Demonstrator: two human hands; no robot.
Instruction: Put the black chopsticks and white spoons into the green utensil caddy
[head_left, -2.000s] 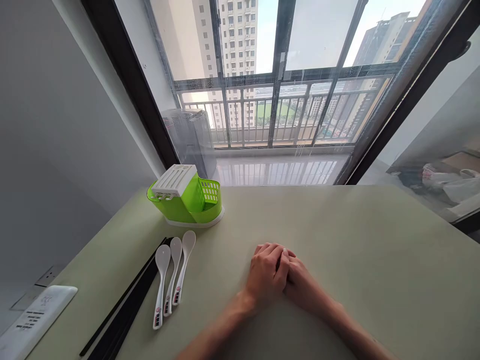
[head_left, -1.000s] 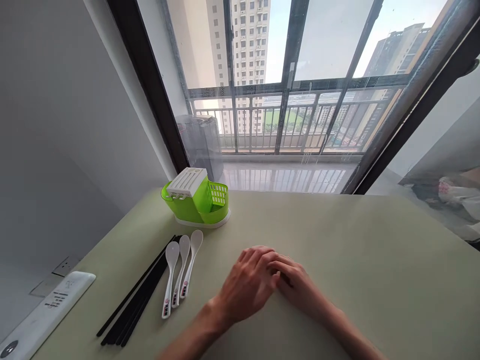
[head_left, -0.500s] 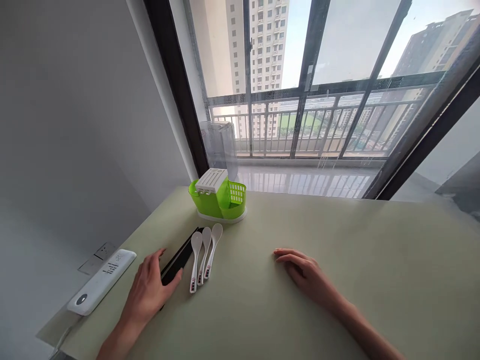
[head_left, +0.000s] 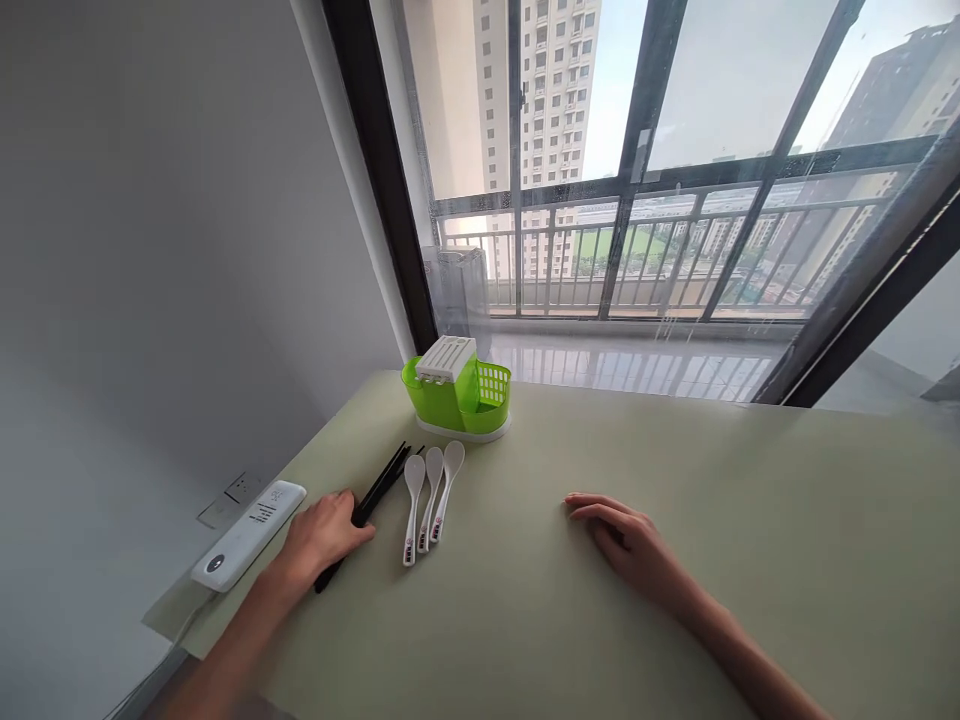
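Black chopsticks (head_left: 383,483) lie in a bundle on the table, and my left hand (head_left: 327,530) is closed around their middle, thumb on the near side. Their thin ends point away from me and their thick ends show below the hand. Just right of them lie three white spoons (head_left: 430,500), bowls pointing away from me, with small labels on the handles. My right hand (head_left: 624,535) rests on the table to the right, fingers loosely stretched out and holding nothing.
A green utensil caddy (head_left: 459,402) with a white slotted top and white base stands behind the spoons. At the left edge lies a white power strip (head_left: 251,535) with its cord. The pale green table (head_left: 600,640) reaches to a wall (head_left: 187,250) and a glass window.
My left hand has closed on the chopsticks, which are now gathered into a tighter bundle. My right hand stays resting on the table. The whole view has shifted slightly.
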